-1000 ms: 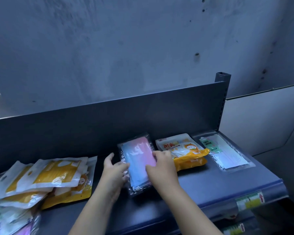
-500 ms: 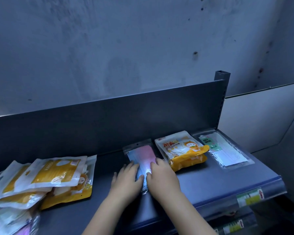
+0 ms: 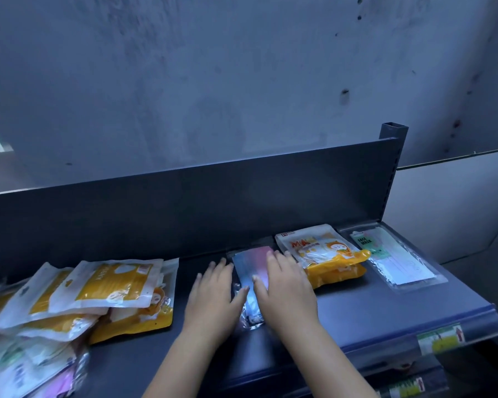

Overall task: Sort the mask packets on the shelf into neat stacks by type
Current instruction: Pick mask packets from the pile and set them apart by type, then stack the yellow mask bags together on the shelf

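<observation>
A clear packet of pink-and-blue masks (image 3: 249, 268) lies flat on the dark shelf (image 3: 357, 308), close to the back panel. My left hand (image 3: 213, 294) rests palm down along its left edge, fingers spread. My right hand (image 3: 285, 285) lies flat on the packet's right half, pressing it down. Right of it sits an orange-and-white cartoon mask packet stack (image 3: 322, 254). Further right lies a clear packet labelled FACE MASK (image 3: 391, 259). A loose heap of yellow-and-white packets (image 3: 98, 291) covers the shelf's left end.
The shelf's back panel (image 3: 184, 214) rises behind the packets, with an upright post (image 3: 391, 133) at its right end. Price labels (image 3: 440, 338) sit on the front rail. More mixed packets (image 3: 32, 372) spill at the lower left. A lower shelf edge shows below.
The pink-and-blue packet was tilted up between both hands, then laid flat and pushed back toward the panel. Both hands now rest flat on and beside it.
</observation>
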